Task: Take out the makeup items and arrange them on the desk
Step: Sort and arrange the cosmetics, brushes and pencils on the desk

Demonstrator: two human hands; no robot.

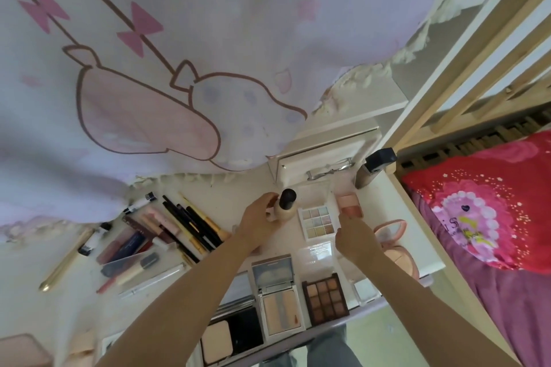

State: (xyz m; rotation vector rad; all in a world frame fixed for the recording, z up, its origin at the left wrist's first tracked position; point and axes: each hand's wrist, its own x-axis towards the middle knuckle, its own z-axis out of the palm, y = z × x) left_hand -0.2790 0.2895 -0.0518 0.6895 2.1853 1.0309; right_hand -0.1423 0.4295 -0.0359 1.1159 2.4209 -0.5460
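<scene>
My left hand [258, 221] grips a beige foundation bottle with a dark cap [285, 205], standing on the white desk [235, 191]. My right hand [351, 234] reaches with straight fingers to a small pink blush palette [349, 204]; its fingertips touch the palette's near edge. Between the hands lies a pastel eyeshadow palette [317, 220]. A brown eyeshadow palette [325, 298] and an open powder compact [276, 292] lie nearer me. Brushes and pencils [190, 225] lie in a row on the left.
A white drawer box [325, 155] with an eyelash curler [329, 171] stands at the back, a tall bottle with a black cap [374, 168] beside it. A pink round compact [390, 232] sits right. A printed curtain [179, 53] hangs over the desk's back. A bed lies right.
</scene>
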